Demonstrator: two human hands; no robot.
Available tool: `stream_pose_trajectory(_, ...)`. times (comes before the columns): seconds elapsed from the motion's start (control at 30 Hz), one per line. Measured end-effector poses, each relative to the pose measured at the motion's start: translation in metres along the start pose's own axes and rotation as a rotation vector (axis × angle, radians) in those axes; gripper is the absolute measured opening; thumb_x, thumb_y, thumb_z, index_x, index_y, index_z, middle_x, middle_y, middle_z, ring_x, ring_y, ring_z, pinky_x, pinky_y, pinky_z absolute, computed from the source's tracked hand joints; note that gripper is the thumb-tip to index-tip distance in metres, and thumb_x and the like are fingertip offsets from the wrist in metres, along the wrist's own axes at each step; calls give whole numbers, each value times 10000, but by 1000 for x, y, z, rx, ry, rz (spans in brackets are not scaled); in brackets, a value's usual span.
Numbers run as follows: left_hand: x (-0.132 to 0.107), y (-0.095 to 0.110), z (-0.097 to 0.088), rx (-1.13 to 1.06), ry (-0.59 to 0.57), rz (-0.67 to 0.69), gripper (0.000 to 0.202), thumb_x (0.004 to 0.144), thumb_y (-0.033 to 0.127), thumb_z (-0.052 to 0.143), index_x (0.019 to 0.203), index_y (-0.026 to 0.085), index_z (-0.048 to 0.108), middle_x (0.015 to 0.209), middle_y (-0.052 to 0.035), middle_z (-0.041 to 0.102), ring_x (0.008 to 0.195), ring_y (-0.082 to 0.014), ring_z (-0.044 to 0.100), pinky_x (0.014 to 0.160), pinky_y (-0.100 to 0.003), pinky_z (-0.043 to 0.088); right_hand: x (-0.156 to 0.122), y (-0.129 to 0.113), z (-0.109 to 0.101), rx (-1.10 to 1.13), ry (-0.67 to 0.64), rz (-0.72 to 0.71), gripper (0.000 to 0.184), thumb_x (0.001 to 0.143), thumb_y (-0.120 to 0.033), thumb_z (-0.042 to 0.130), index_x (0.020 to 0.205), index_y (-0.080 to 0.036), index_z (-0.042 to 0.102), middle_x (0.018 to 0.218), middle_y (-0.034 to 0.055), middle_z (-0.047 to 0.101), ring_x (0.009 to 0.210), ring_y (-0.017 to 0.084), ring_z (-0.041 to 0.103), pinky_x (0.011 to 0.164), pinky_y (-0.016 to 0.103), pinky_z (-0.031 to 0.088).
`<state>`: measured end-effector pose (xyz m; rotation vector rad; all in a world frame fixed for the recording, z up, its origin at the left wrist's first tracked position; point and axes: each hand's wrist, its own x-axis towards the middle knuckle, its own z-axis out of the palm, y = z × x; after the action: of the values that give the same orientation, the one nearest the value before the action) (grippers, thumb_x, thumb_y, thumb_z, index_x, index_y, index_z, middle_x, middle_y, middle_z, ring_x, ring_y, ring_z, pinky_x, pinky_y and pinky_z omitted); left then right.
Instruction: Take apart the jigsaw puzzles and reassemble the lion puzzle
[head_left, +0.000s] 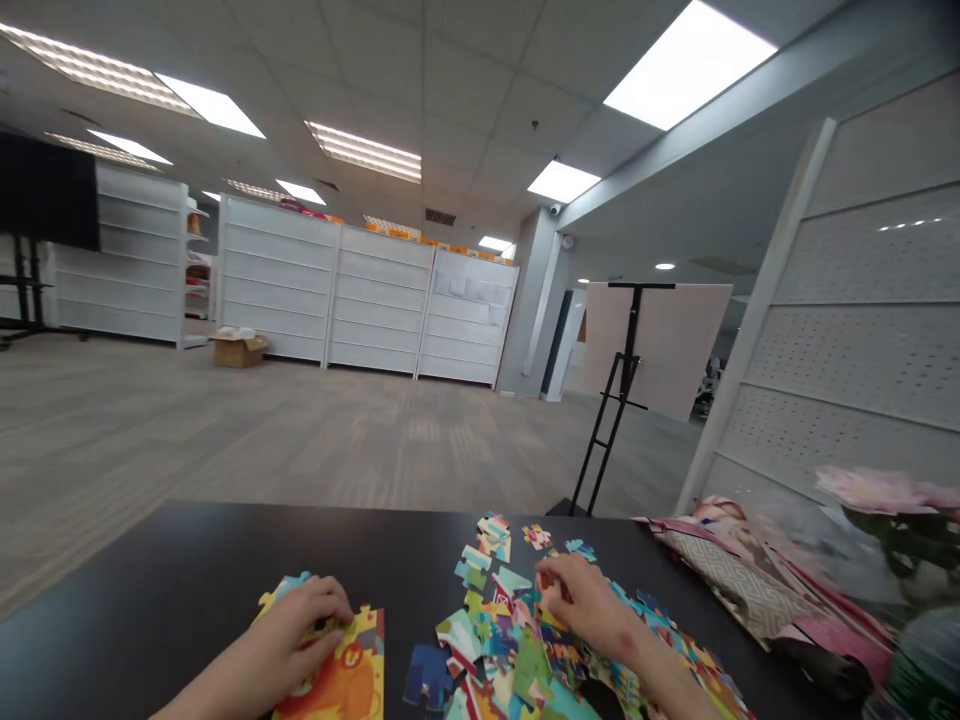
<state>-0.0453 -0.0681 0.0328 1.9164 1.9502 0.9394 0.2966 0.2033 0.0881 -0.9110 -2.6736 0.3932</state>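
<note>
Bright overhead light; soft shadows under my left hand (pixel 296 630) and my right hand (pixel 581 600)
White rectangular ceiling light panels (pixel 688 65) glare; the grey perforated wall panel (pixel 870 320) bends at the frame's edge; the pink flower (pixel 877 490) blurs.

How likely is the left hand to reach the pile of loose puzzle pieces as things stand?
Probably yes: the left hand rests on joined puzzle pieces, and the pile of loose pieces lies right beside them on the black table, with nothing showing in between.
</note>
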Motion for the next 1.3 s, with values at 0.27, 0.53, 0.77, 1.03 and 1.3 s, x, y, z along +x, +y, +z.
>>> stream_pose_trajectory(0.27,2,10,-4,-4,-17,-23,178,932,243,475,962,241,650,1074,-44,633,1011,-212,599,926,-317,462,-7,28,-23,310,99,99,461,846,-376,439,1164,-144,679,870,56,708,740,208,648,689,318,506)
stream_pose_trajectory(0.53,0,11,-4,0,-4,-15,191,935,283,480,952,238,665,1053,-54,649,979,-222,603,907,-326,473,-57,2,-8,69,9,-42,436,913,-454,513,1241,-228,691,1380,126,603,1325,296,509,1142,471,371)
stream_pose_trajectory(0.77,0,5,0,-25,11,5,190,940,320,495,975,244,666,1072,-54,656,996,-223,603,920,-318,480,-76,-31,-10,135,-314,4,734,676,-275,743,1392,-268,580,1484,79,527,1428,326,388,1199,463,289)
stream_pose_trajectory(1.03,0,-6,5,-27,30,15,179,937,318,510,978,250,671,1079,-54,658,1005,-216,610,932,-301,482,-82,6,-16,46,-77,-49,428,833,-204,556,1245,-244,668,1313,87,647,1305,280,522,1161,450,347)
stream_pose_trajectory(1.3,1,-8,5,-4,35,20,174,945,323,523,991,273,683,1077,-42,669,1004,-210,627,932,-273,484,-89,-10,-6,105,-235,90,675,698,-254,687,1368,-261,599,1442,90,551,1411,351,389,1195,496,266)
